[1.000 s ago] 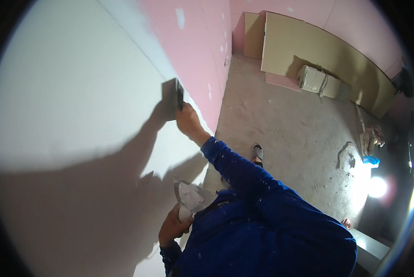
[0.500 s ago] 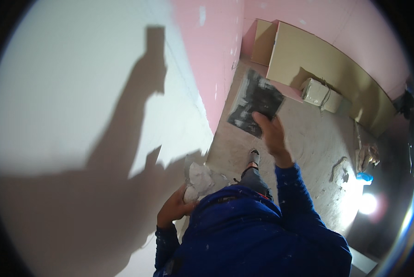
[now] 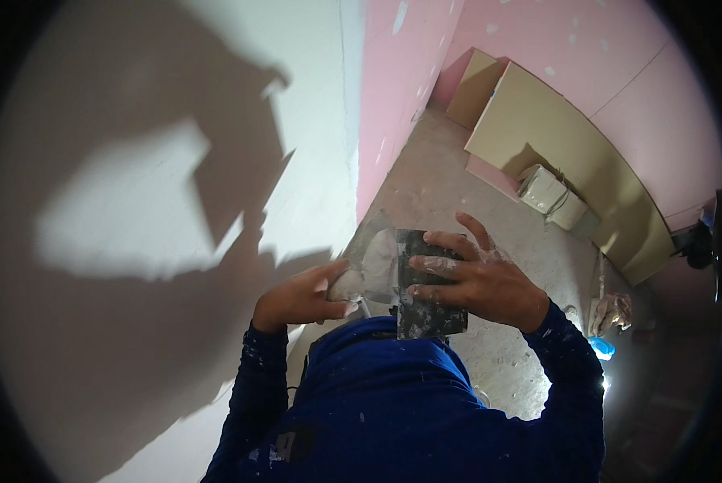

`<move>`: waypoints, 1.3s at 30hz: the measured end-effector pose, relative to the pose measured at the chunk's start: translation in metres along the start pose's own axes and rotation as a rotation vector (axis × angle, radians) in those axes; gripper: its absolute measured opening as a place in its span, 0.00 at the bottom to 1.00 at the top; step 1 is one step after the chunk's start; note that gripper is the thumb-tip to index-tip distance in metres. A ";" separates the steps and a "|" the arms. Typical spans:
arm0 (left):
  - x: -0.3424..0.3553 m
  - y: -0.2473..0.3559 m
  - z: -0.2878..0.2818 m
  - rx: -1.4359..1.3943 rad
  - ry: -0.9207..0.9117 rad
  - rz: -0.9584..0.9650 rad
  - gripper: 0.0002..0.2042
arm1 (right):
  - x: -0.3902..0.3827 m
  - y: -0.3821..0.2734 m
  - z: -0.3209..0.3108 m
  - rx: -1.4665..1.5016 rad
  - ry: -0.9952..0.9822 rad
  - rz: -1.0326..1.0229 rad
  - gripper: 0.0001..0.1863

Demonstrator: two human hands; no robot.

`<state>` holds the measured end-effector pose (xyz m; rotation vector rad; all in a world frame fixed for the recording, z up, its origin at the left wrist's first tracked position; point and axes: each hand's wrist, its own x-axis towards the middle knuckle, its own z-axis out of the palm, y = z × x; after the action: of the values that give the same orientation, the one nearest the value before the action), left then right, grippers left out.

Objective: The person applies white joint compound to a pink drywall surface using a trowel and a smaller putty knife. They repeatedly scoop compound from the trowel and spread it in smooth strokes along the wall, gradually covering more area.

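**Both hands meet over the plastering tools**

Where half a second ago the right arm stretched out alone over the floor with its blade and the left hand sat low by the body, the two hands have now come together in front of the chest. Their shadow on the white wall (image 3: 136, 121) has grown larger and spread left — it now fills much of that surface.

The left hand (image 3: 301, 296) is closed around a pale, plaster-smeared tool (image 3: 369, 262), thumb pressed by its lower edge. Just beside it, touching, the right hand (image 3: 478, 278) lies spread over a dark, wide metal blade (image 3: 425, 310); its fingers (image 3: 437, 241) press the blade's face, and how the thumb grips behind I cannot tell. Both tools sit between the hands, above the blue sweatshirt (image 3: 393, 402) speckled with white.

Further right, pink wallboard (image 3: 401, 88) meets the dusty concrete floor (image 3: 433, 185). Tan boards (image 3: 554, 129) lean against the far pink wall, with a whitish box-shaped package (image 3: 550, 193) at their foot. At the right edge — a small blue object (image 3: 602, 348) beside crumpled pale material (image 3: 614, 310).
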<state>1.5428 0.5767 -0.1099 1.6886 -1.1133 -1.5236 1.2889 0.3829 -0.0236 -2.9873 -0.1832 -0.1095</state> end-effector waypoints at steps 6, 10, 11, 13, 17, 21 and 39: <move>-0.001 0.008 0.004 0.022 0.002 0.091 0.32 | -0.001 -0.005 -0.016 -0.073 -0.091 0.042 0.18; -0.002 -0.005 -0.001 -0.004 0.034 0.136 0.33 | -0.016 0.007 -0.038 -0.170 -0.116 0.136 0.18; -0.004 -0.006 -0.002 -0.068 0.031 0.049 0.33 | -0.020 0.012 -0.043 -0.119 -0.131 0.198 0.18; -0.013 -0.005 -0.005 -0.088 0.033 0.045 0.35 | -0.024 0.020 -0.048 0.091 0.103 0.206 0.23; -0.020 -0.003 -0.003 -0.067 0.027 0.039 0.36 | -0.004 0.001 -0.014 0.649 0.421 -0.043 0.27; -0.015 -0.015 0.004 -0.222 -0.008 0.121 0.32 | 0.014 -0.032 0.028 0.587 0.412 -0.014 0.28; -0.006 0.056 0.099 0.384 0.687 0.354 0.39 | -0.082 0.182 0.108 1.176 0.376 0.215 0.21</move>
<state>1.4350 0.5654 -0.0750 1.9116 -1.2614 -0.4575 1.2376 0.2112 -0.1628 -1.7588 0.1000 -0.3760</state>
